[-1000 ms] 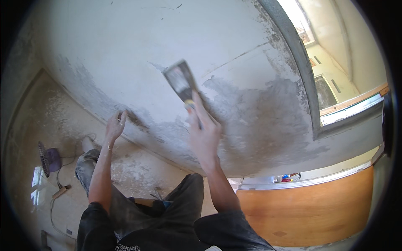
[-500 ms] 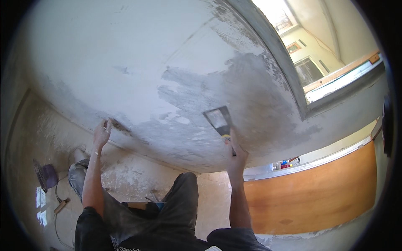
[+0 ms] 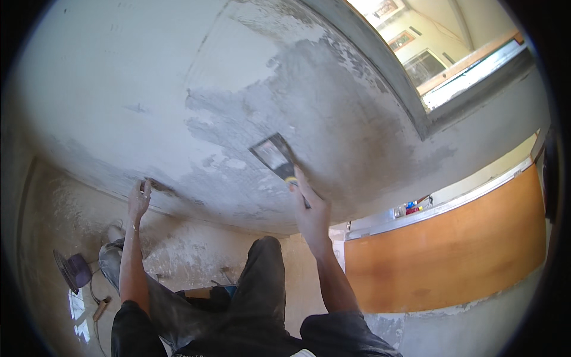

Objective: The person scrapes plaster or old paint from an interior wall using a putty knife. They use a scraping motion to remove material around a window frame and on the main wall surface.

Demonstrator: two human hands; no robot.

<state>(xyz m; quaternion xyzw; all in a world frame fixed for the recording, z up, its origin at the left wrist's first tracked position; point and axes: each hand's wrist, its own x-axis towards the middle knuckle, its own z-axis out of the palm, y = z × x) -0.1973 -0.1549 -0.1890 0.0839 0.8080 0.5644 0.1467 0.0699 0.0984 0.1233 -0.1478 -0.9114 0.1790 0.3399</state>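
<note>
Grey plaster spreads in uneven patches across a pale wall point(image 3: 137, 65) as a person in dusty dark trousers point(image 3: 264, 276) works with bare hands, knees bent, above a floor point(image 3: 184, 253) streaked with white residue. The right hand point(image 3: 313, 213) is closed around the handle of a putty knife point(image 3: 275, 156), which stands before the wall at the middle of the view, its broad blade pointing up and to the left. Pale material coats the centre of the blade between darker edges, and a yellow band shows just above the fingers; whether the blade's edge meets the plaster cannot be told. Lower on the left, the left hand point(image 3: 138, 202), flecked with white, is held with fingers bent close to the wall's lower part, beside a dark mark; whether it touches the surface or grasps anything cannot be told. At upper right, a grey surround point(image 3: 389, 86) borders a bright window opening. Below it, small red and blue items point(image 3: 412, 208) sit on a ledge behind a curved-looking orange-brown wooden panel point(image 3: 443, 250). At far left, a purple device point(image 3: 79, 269) with a round dark face rests on the floor, near a brown block point(image 3: 102, 308) on a cord.
</note>
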